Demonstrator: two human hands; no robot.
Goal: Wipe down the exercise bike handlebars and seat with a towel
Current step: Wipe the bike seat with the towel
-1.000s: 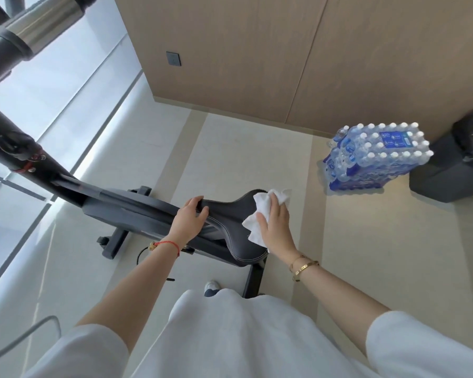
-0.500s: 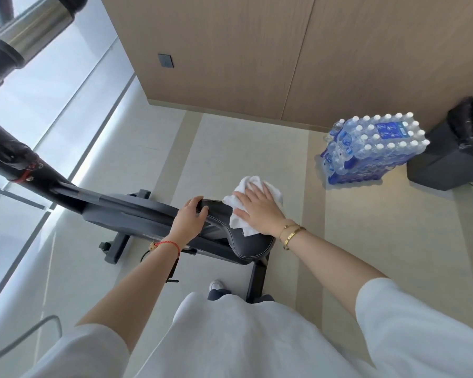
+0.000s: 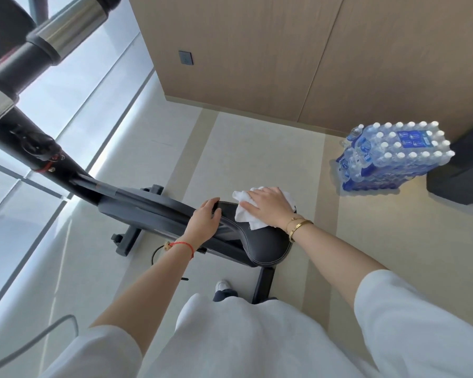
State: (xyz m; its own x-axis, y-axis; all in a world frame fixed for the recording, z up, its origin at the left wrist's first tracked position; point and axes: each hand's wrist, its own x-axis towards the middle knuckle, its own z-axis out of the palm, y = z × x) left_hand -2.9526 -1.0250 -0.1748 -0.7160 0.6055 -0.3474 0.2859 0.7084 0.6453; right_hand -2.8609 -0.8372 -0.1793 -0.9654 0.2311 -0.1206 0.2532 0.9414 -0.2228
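**Towel Pressed Flat on the Bike Seat**

At the centre of the view, a black padded bicycle seat with pale stitching (image 3: 268, 248), broad end toward six o'clock, narrow nose toward ten o'clock. On its upper surface, a crumpled white cloth towel (image 3: 245, 214), pressed down under the right hand (image 3: 269, 207); fingers (image 3: 253, 200) straight and spread flat over the cloth, pointing to nine o'clock, not curled round it. Towel edges showing past the fingertips at nine o'clock and past the palm at twelve and six. Gold bangles (image 3: 298, 227) on the right wrist, just above the seat's wide part.

At nine o'clock from the towel, the left hand (image 3: 205, 219) on the seat's nose, fingers (image 3: 212, 204) curled over the tip and grasping it. A red string bracelet (image 3: 182, 245) round the left wrist.

From the seat toward ten o'clock, the dark grey frame of the exercise bike (image 3: 137, 203), rising to a black and chrome handlebar post (image 3: 52, 36) at eleven o'clock, well apart from both hands.

At two o'clock on the pale tiled floor (image 3: 257, 148), a shrink-wrapped stack of white-capped water bottles with blue labels (image 3: 393, 156), just beside a black bin (image 3: 464, 170) at three o'clock. Behind, at twelve o'clock, a tan wood-panelled wall (image 3: 257, 50). At six o'clock, white sleeves and shirt (image 3: 243, 342).
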